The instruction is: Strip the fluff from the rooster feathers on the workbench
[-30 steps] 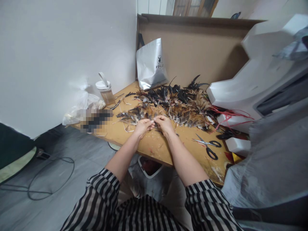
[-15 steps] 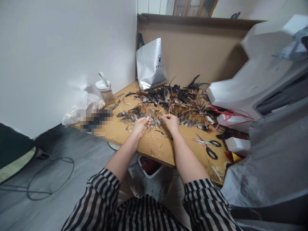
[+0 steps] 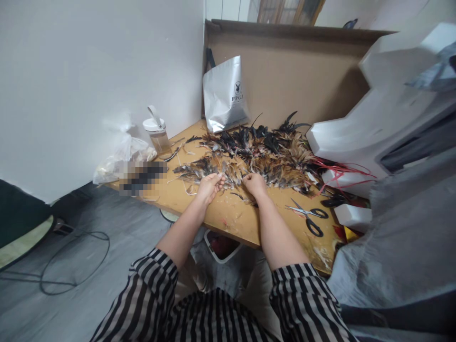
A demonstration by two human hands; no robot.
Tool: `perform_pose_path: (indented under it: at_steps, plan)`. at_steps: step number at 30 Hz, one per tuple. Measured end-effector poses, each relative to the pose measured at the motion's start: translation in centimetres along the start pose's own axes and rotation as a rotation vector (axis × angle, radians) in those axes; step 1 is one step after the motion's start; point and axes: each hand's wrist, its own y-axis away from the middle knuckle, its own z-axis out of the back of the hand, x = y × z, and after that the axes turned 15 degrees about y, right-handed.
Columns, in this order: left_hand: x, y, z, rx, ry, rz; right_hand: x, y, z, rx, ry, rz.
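Brown, grey and black feathers (image 3: 281, 170) lie in rows of small bunches across the wooden table (image 3: 231, 216). At the near edge of the front row, my left hand (image 3: 211, 186) is closed in a pinch, with what looks like a small greyish feather (image 3: 223, 167) at its fingertips. My right hand (image 3: 254, 184) is a short way to the right, back of the hand upward, fingers bent together and touching the row's edge. What its fingertips hold is too small to make out. A pair of scissors (image 3: 309, 216) with black handles rests partly open, right of my right forearm.
A silver bag (image 3: 224, 95) stands at the back against a cardboard panel (image 3: 295, 76). At left are a lidded cup (image 3: 158, 137) and a white plastic bag (image 3: 124, 154). White foam (image 3: 342, 133) and red string (image 3: 345, 168) lie at right. Below the table edge sits a bin (image 3: 221, 259).
My right hand has turned slightly, its fingers curling lower towards the table. My left hand keeps its pinch in nearly the same place. The feathers look unchanged.
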Motion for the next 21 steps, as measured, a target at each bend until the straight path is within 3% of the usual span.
perform_pose_path:
  at_steps: [5, 8, 11, 15, 21]
  plan:
    - [0.1, -0.1, 0.1, 0.004, -0.003, -0.004, 0.2, -0.2, 0.2, 0.052, -0.466, -0.050]
    - [0.1, -0.1, 0.1, 0.003, -0.006, -0.007, 1.0, 0.1, 0.8, 0.161, -0.828, -0.093]
    - [0.2, -0.2, 0.2, 0.009, -0.014, 0.011, 2.2, 0.7, 1.2, 0.284, -1.055, -0.059]
    - [0.4, -0.3, 0.3, 0.022, -0.015, 0.038, 3.6, 1.7, 0.8, 0.301, -1.098, -0.001]
    - [0.4, -0.3, 0.4, 0.058, 0.012, 0.038, 4.9, 2.5, -0.5, 0.120, -0.943, 0.124]
